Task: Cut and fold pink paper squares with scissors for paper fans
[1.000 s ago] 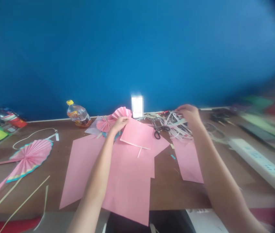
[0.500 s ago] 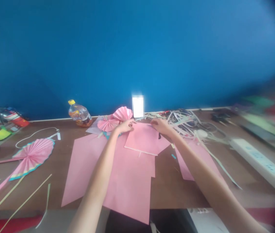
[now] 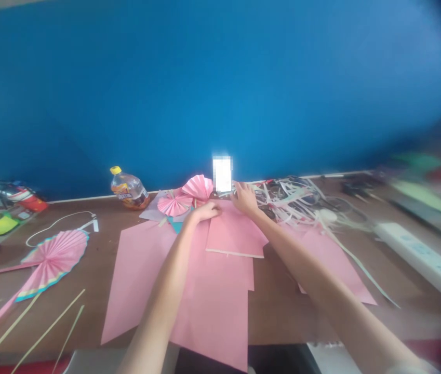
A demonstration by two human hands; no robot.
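Observation:
A small piece of pink paper (image 3: 232,240) with a pale strip along its near edge lies on larger pink sheets (image 3: 214,311). My left hand (image 3: 205,211) is at its far left corner, fingertips together on the paper. At the far edge of the paper is my right hand (image 3: 245,198), fingers apart, just right of a bright white phone-like screen (image 3: 222,174). Its fingertips are small and partly blurred. Two pink pleated paper fans (image 3: 174,203) rest beyond my left hand.
A larger pleated fan with blue edging (image 3: 54,254) lies left, near thin pale strips (image 3: 49,324). A bottle with a yellow cap (image 3: 130,189) leans by the blue wall. On the right are tangled paper strips (image 3: 294,195), another pink sheet (image 3: 331,254) and a white power strip (image 3: 423,254).
My right hand has moved left, closer to the bright screen. The small pink paper has turned slightly, its near edge now lower and further right. The whole view has shifted down a little.

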